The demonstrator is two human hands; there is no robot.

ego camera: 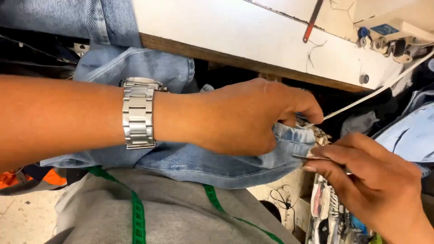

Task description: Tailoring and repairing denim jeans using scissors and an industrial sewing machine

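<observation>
Setting: sewing workstation seen from above; white table (pixel 253 31) with a brown wooden front edge runs across the top of the view, pale floor shows below.
Denim garment (pixel 217 165): light blue, lying across the person's lap just below the table edge, bunched; its frayed hem end points right and sits between the two hands.
Left hand (pixel 244 119): reaches across from the left, palm down on the denim, fingers curled shut around the hem end, thumb and forefinger pinched at the cloth edge.
Wristwatch (pixel 138 113): silver metal link band on the left wrist.
Right hand (pixel 370 180): comes in from lower right, fingers closed in a pinch on a thin metal tool (pixel 309 157).
Thin metal tool: slim, dark-grey, its tip just at the frayed hem; exact kind cannot be told.
Tape measure (pixel 138 217): green, draped over the grey garment on the person's front, under the denim.
White cord (pixel 375 92): runs from the left fingertips up right toward the machine.
Sewing machine (pixel 393 40): cream body at top right, with metal thread guides and a blue part.
Red-handled tool (pixel 312 22): lies on the table top, slanted.
More denim (pixel 407 135): pale blue pile at right edge.
</observation>
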